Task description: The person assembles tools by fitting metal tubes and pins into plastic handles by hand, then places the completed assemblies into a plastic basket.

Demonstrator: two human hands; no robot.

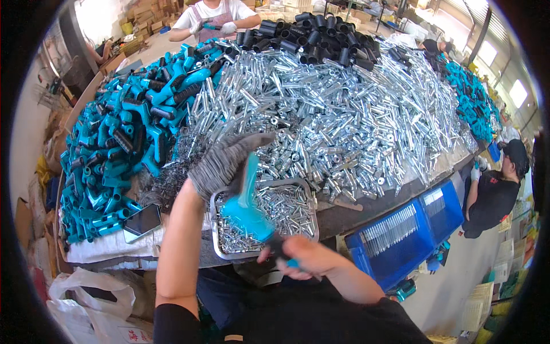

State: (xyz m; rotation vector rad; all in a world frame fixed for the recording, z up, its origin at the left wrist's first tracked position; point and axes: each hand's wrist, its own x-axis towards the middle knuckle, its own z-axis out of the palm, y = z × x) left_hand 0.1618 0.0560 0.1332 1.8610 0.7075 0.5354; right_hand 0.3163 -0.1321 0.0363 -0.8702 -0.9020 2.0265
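Observation:
My right hand (303, 256), bare and smeared by motion, grips the black end of a teal pistol-shaped tool body (246, 218) over a metal tray. My left hand (226, 163), in a grey knit glove, is beside the upper teal arm of that body, its fingers stretched out to the right. Whether the glove touches the teal plastic I cannot tell; the thumb is hidden. The metal tray (215, 235) holds many small silvery pins or screws. Behind my hands spreads a big heap of shiny metal rods and sleeves (344, 126).
Teal tool bodies (132, 120) pile up at the left, black cylinders (321, 37) at the back. A phone (143, 222) lies at the left edge. Blue bins (395, 229) with metal rods stand right. One co-worker (215, 17) is across the table, another (498, 189) at the right.

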